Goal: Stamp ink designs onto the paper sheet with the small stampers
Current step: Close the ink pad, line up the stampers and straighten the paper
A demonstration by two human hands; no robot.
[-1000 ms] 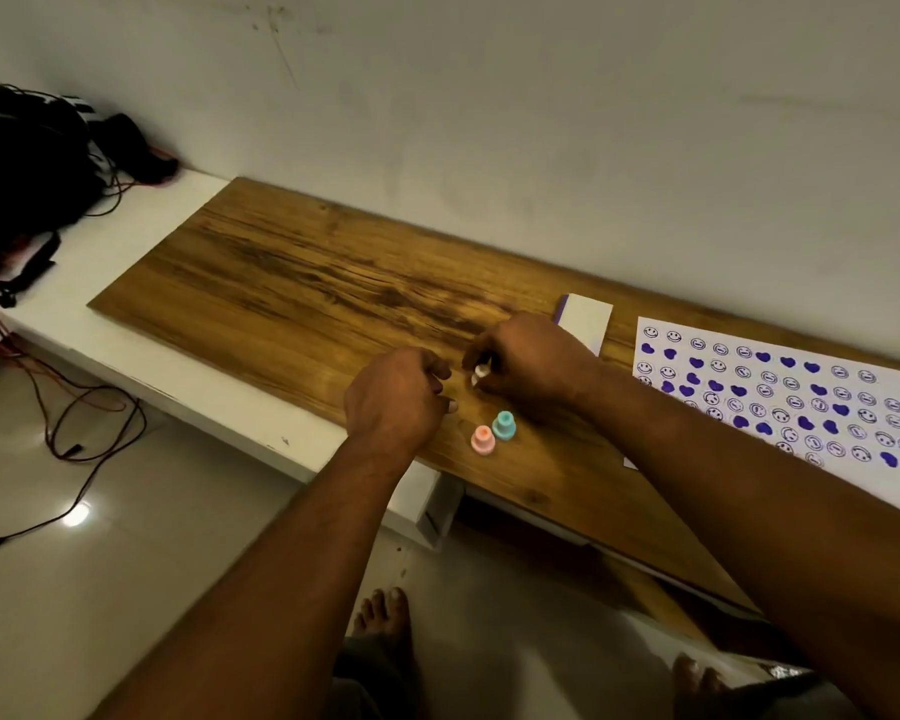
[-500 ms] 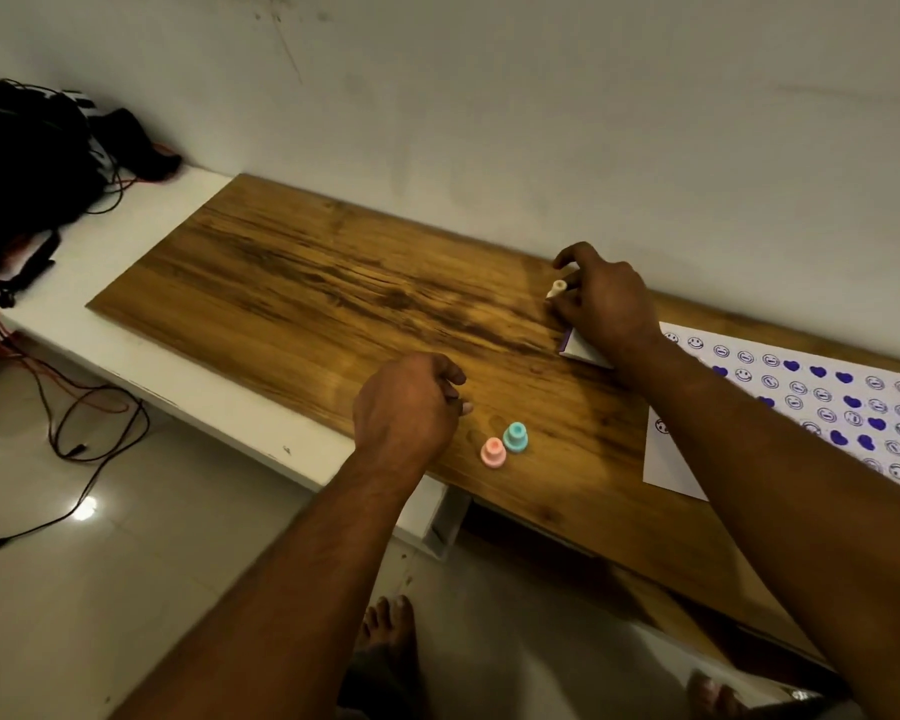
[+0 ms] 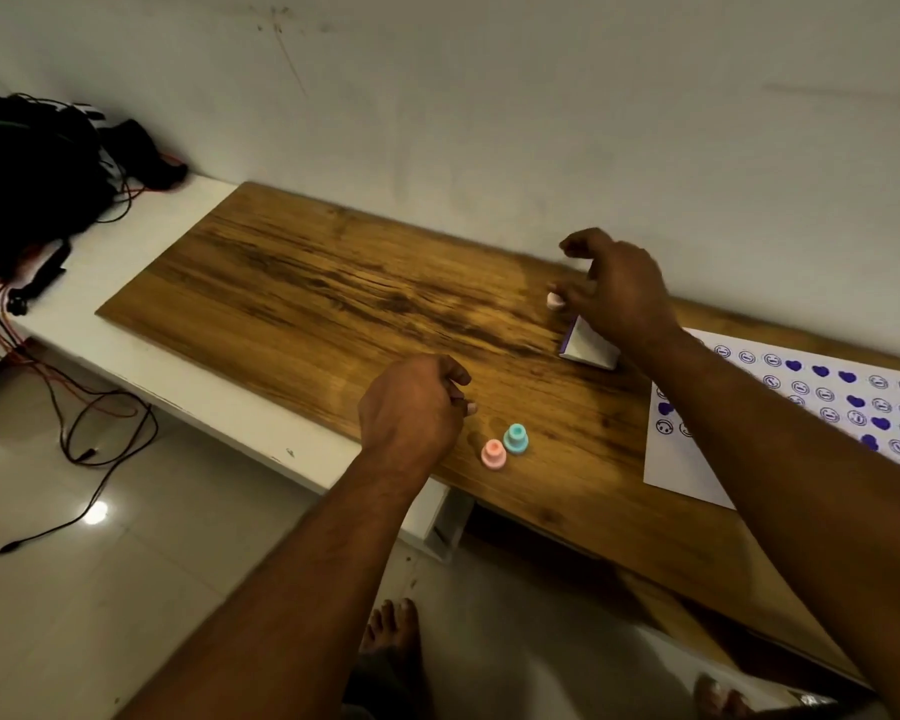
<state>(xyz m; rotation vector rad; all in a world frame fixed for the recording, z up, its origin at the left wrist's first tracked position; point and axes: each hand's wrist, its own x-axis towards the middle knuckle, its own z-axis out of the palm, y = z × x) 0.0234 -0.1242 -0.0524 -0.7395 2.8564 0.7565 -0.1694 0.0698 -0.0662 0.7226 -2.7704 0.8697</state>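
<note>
A pink stamper and a teal stamper stand side by side near the front edge of the wooden board. My left hand hovers just left of them, fingers curled in, with nothing visible in it. My right hand is at the back of the board with thumb and fingers spread apart. A small pale stamper sits at its fingertips, apparently on the wood. The white paper sheet, printed with purple smileys and hearts, lies at the right, partly under my right forearm.
A small white box with a purple edge lies under my right wrist. The board rests on a white ledge against the wall. A black bag and red and black cables occupy the far left. Bare feet show below.
My right hand carried the small pale stamper from near my left hand to the back of the board and spread its fingers. My left hand stayed in place.
</note>
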